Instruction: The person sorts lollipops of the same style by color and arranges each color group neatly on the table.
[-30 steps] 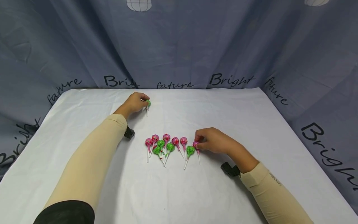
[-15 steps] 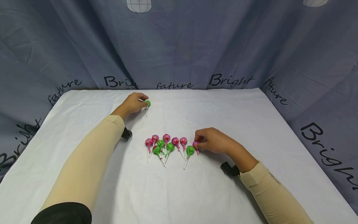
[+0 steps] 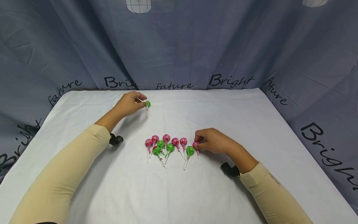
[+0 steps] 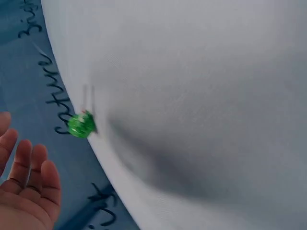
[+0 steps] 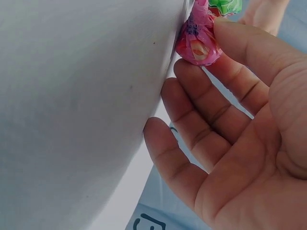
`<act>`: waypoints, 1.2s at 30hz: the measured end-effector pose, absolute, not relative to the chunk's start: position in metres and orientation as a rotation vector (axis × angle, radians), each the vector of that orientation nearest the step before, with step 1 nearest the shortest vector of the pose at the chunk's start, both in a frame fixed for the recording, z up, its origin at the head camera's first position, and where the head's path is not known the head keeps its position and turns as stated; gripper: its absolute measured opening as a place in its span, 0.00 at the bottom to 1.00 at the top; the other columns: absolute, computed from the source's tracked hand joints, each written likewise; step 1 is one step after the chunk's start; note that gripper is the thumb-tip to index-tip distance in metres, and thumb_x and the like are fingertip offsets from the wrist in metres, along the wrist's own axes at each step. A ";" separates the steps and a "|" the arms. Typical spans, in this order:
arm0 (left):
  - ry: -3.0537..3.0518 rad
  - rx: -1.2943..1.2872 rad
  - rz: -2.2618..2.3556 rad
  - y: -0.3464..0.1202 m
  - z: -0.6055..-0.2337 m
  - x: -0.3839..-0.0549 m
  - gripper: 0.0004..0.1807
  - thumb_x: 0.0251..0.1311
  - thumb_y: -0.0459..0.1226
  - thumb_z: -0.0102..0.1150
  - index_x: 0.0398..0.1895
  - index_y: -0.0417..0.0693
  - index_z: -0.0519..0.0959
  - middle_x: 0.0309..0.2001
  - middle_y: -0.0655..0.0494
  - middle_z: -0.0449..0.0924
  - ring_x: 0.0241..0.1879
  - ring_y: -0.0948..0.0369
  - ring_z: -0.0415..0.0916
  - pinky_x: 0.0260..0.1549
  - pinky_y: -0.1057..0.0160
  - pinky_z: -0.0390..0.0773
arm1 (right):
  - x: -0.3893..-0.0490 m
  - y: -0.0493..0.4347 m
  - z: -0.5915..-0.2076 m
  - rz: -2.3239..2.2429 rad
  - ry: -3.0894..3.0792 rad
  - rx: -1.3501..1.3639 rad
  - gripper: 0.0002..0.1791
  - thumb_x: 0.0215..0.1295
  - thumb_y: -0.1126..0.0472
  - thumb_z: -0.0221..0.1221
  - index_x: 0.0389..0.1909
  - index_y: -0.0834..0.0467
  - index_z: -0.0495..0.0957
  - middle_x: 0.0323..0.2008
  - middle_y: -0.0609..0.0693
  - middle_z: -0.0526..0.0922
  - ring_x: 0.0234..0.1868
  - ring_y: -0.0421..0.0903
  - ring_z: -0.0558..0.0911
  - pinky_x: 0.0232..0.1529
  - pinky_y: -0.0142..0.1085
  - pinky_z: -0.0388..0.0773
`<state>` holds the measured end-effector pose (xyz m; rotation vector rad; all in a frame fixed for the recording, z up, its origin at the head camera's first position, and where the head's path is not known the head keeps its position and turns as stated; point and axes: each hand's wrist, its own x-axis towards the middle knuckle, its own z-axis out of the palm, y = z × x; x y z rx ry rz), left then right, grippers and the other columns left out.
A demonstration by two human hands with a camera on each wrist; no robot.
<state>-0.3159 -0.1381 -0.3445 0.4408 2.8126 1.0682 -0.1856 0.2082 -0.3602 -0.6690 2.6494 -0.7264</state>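
A green-wrapped lollipop (image 3: pixel 148 104) lies by itself near the far edge, its white stick toward the front. My left hand (image 3: pixel 129 103) is just left of it in the head view; in the left wrist view its fingers (image 4: pixel 36 165) are relaxed and apart from the candy (image 4: pixel 81 124). On the right, my right hand (image 3: pixel 216 141) pinches the head of a pink lollipop (image 3: pixel 198 152) between thumb and fingers, with its stick pointing frontward. The right wrist view shows the thumb against the pink wrapper (image 5: pixel 199 43). A green lollipop (image 3: pixel 190 151) lies right beside it.
Several pink lollipops (image 3: pixel 183 141) and green lollipops (image 3: pixel 170 147) lie in a loose cluster mid-table, some sticks crossing. A white cloth (image 3: pixel 179 193) covers the table. Behind it hangs a grey-blue curtain (image 3: pixel 179 46) with black lettering.
My left hand has let go of the green lollipop and its forearm has swung left and back. The lollipop stays near the far edge. My right hand holds its position.
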 end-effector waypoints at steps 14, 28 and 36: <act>2.697 0.851 0.955 -0.128 -0.346 -0.228 0.15 0.63 0.37 0.65 0.50 0.39 0.81 0.48 0.46 0.81 0.47 0.53 0.77 0.46 0.53 0.77 | -0.184 0.207 -0.359 -0.705 2.670 -0.679 0.07 0.61 0.62 0.68 0.30 0.49 0.78 0.32 0.42 0.81 0.33 0.43 0.74 0.34 0.37 0.73; 2.704 0.958 0.859 -0.131 -0.357 -0.202 0.11 0.59 0.36 0.68 0.44 0.42 0.84 0.40 0.54 0.82 0.40 0.57 0.77 0.41 0.58 0.77 | -0.186 0.206 -0.358 -0.690 2.674 -0.715 0.07 0.61 0.63 0.68 0.30 0.50 0.78 0.32 0.42 0.81 0.33 0.43 0.75 0.35 0.37 0.73; 2.689 0.931 0.815 -0.128 -0.358 -0.201 0.07 0.60 0.33 0.67 0.41 0.43 0.85 0.36 0.59 0.81 0.34 0.62 0.74 0.38 0.61 0.76 | -0.185 0.205 -0.355 -0.700 2.660 -0.709 0.07 0.62 0.63 0.67 0.31 0.50 0.78 0.32 0.42 0.81 0.33 0.43 0.75 0.36 0.37 0.73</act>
